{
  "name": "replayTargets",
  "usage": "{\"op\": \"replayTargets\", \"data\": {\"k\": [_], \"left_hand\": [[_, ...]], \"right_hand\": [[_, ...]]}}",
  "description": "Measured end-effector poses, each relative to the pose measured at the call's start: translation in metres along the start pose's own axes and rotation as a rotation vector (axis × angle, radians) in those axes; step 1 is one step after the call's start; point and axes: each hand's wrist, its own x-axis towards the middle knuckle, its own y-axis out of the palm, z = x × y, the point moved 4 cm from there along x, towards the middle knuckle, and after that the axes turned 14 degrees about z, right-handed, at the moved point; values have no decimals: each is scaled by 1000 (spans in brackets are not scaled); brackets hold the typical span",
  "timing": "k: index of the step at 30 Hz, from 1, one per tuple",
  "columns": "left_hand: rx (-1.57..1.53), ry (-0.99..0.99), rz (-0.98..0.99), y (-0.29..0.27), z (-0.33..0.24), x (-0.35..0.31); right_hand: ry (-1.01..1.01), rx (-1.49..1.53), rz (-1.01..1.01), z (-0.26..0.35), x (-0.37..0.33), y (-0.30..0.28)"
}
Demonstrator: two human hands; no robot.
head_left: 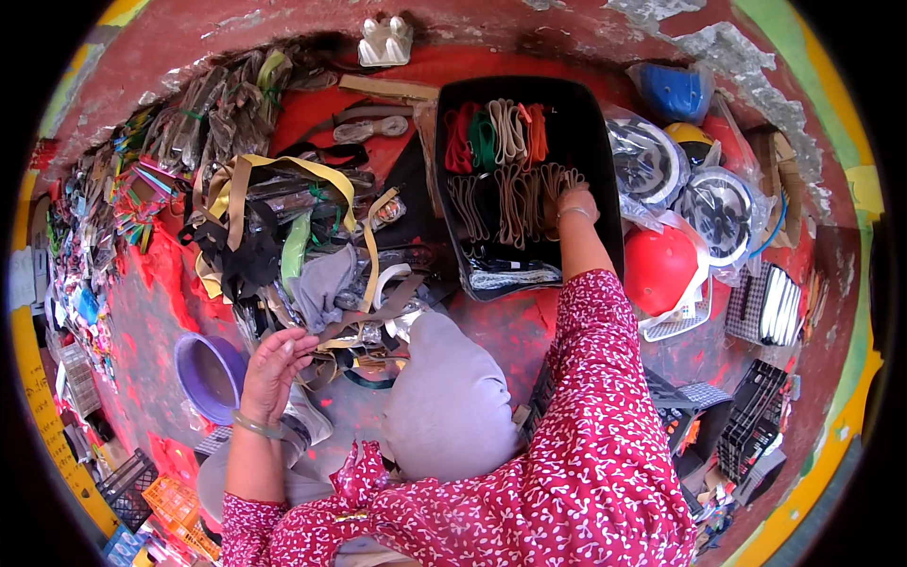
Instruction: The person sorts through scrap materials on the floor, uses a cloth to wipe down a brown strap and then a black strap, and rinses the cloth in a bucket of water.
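Observation:
A black tray (612,142) holds folded bundles of straps in rows. My right hand (578,202) reaches into it, closed around the rightmost bundle of folded brown straps (557,180). More brown bundles (515,203) stand to its left. Behind them are a red bundle (461,137), a green bundle (482,142), a beige bundle (508,130) and an orange-red bundle (536,132). Black and white cords (515,276) lie at the tray's near end. My left hand (272,370) is raised above my lap, empty, fingers extended, beside a heap of loose straps (316,236).
Left of my left hand stands a purple basin (210,378). Wrapped helmets (723,215) and a red helmet (661,269) sit right of the tray. Black crates (753,411) are at the lower right, an orange crate (179,510) at the lower left. A wall (529,38) runs behind.

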Motion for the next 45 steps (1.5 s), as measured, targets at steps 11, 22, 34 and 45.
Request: {"op": "replayTargets", "data": {"k": [11, 22, 34, 45], "left_hand": [[2, -35, -12, 2, 7, -3], [13, -94, 31, 18, 16, 5], [35, -111, 18, 15, 21, 2], [35, -79, -7, 0, 27, -15]], "right_hand": [[-128, -35, -252, -6, 1, 1], [-360, -130, -461, 6, -15, 12], [-297, -16, -252, 12, 1, -3], [-278, -480, 208, -43, -49, -31]]}}
